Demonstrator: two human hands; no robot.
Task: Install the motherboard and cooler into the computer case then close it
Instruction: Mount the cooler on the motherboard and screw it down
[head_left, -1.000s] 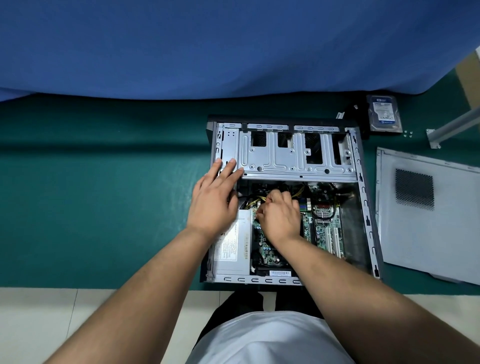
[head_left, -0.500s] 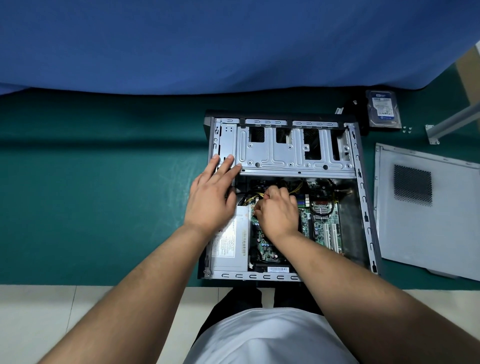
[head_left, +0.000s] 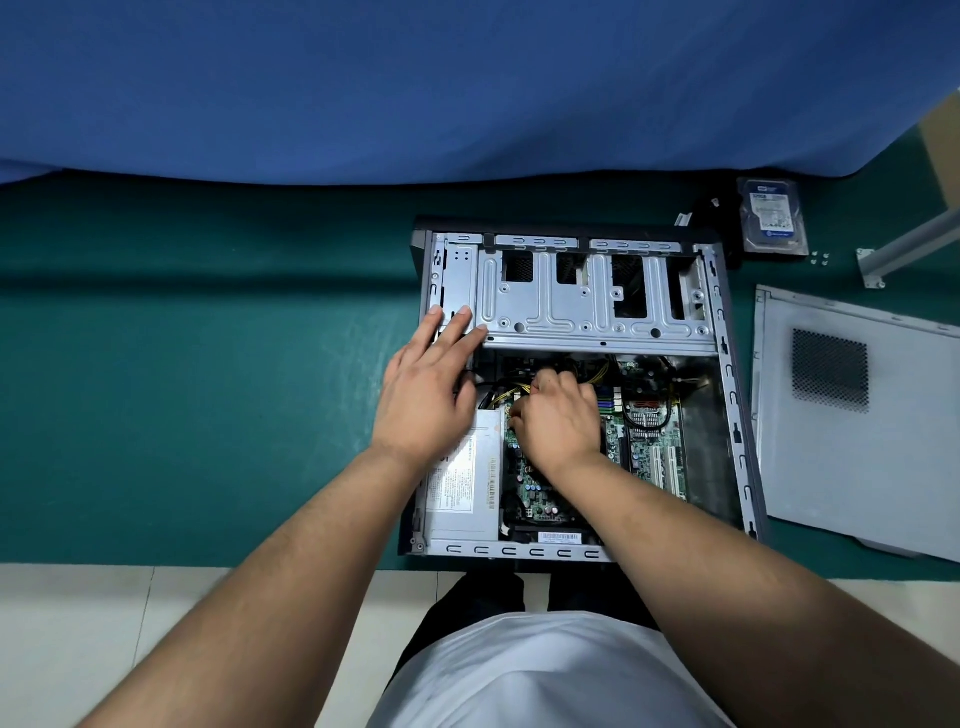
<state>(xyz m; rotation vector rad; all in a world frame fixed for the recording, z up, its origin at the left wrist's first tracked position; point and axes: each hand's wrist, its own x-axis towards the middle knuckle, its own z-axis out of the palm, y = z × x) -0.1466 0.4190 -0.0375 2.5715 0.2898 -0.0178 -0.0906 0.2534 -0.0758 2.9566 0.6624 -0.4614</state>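
Observation:
An open computer case (head_left: 737, 415) lies flat on a green mat. Inside it a green motherboard (head_left: 652, 447) sits beside a silver power supply (head_left: 462, 493). My left hand (head_left: 428, 395) rests flat over the power supply, with straight fingers touching the lower left edge of the metal drive cage (head_left: 587, 306). My right hand (head_left: 558, 421) is curled down over the motherboard among the yellow and black cables (head_left: 597, 371); what its fingers hold is hidden. The case's side panel (head_left: 857, 415) lies off to the right. No cooler is visible.
A hard drive (head_left: 772, 215) lies behind the case at the back right, with small screws (head_left: 820, 258) and a grey metal bracket (head_left: 904, 249) beside it. A blue cloth (head_left: 415, 88) hangs along the back. The mat's front edge (head_left: 208, 564) meets a pale floor.
Both hands have stayed nearly in place; my right hand shifted slightly over the cables. The view has drifted a little.

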